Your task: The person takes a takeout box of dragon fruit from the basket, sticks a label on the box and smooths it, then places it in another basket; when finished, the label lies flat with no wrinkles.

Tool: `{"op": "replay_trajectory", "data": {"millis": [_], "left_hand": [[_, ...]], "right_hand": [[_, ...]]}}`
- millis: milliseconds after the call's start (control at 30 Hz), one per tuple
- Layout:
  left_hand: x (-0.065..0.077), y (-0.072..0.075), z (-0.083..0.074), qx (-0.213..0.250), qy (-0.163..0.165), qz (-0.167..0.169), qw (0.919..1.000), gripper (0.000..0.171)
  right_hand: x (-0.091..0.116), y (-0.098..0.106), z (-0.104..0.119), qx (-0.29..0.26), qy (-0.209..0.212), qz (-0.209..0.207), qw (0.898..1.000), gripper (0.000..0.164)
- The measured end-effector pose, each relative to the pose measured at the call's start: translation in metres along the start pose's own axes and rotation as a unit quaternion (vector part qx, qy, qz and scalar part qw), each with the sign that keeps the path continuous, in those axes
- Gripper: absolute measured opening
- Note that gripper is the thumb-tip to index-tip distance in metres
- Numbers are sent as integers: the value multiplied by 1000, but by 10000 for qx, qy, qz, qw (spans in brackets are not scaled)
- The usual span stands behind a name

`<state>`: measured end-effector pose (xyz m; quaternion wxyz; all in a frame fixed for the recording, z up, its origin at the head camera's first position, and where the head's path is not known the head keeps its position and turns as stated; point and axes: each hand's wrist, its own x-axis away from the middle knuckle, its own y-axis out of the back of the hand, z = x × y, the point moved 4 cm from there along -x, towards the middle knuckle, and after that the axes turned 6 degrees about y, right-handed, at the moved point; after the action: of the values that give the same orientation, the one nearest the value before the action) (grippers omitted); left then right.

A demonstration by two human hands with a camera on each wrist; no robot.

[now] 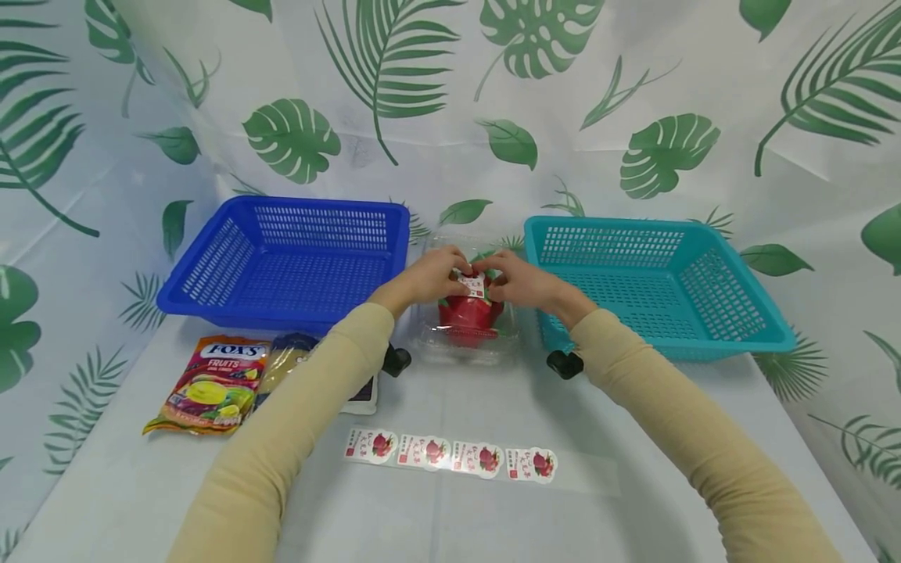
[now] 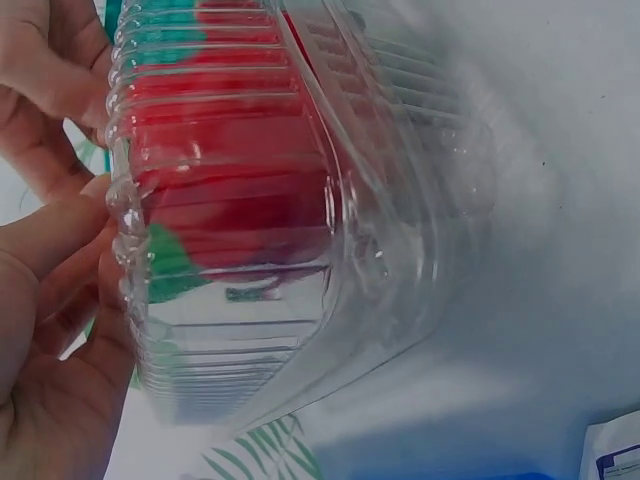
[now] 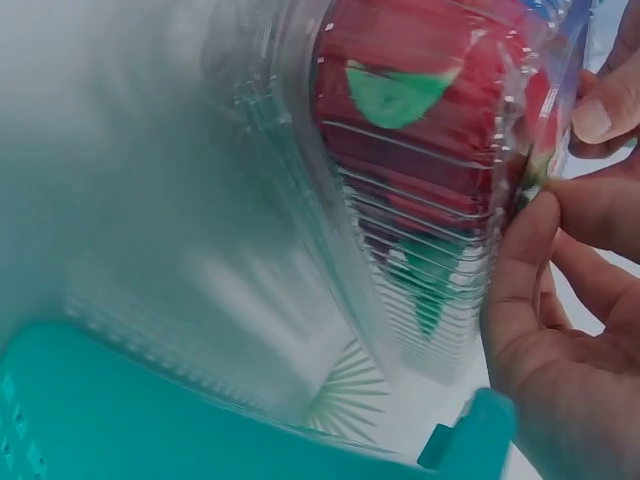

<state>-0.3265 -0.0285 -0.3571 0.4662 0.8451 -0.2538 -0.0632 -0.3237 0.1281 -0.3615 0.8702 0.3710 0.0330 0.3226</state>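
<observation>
A clear plastic clamshell box [image 1: 470, 352] stands between two baskets, with red, green-tipped fruit [image 1: 470, 313] showing through it. On top is a white sticker [image 1: 473, 285] with red print. My left hand [image 1: 435, 275] holds the sticker's left side with bent fingers and thumb. From the other side my right hand [image 1: 524, 280] pinches its right edge. The left wrist view shows the box's ribbed side [image 2: 230, 180], with fingertips right at its top edge. In the right wrist view, thumb and forefinger meet at the sticker [image 3: 545, 150] over the lid.
A blue basket [image 1: 281, 319] stands left of the box, a teal basket [image 1: 655, 344] right. A strip [image 1: 584, 473] bearing several dragon fruit stickers lies nearer me. At left are a Fox's candy bag [image 1: 214, 383] and another pack [image 1: 281, 363], partly behind my left sleeve.
</observation>
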Motion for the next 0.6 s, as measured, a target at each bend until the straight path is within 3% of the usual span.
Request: {"op": "replay_trajectory", "data": {"millis": [200,433,600], "left_hand": [[0,1,1,115,68,-8,9999,33],[2,4,4,379,168,-54,9991,33],[0,3,3,184,312,-119,9993,36]], "right_hand": [[-1,-1,1,296,46,-115,9995,50],[0,0,1,26,-121,-166,9998,49],[-2,0,-1,52,-151,-209,9997,51]]}}
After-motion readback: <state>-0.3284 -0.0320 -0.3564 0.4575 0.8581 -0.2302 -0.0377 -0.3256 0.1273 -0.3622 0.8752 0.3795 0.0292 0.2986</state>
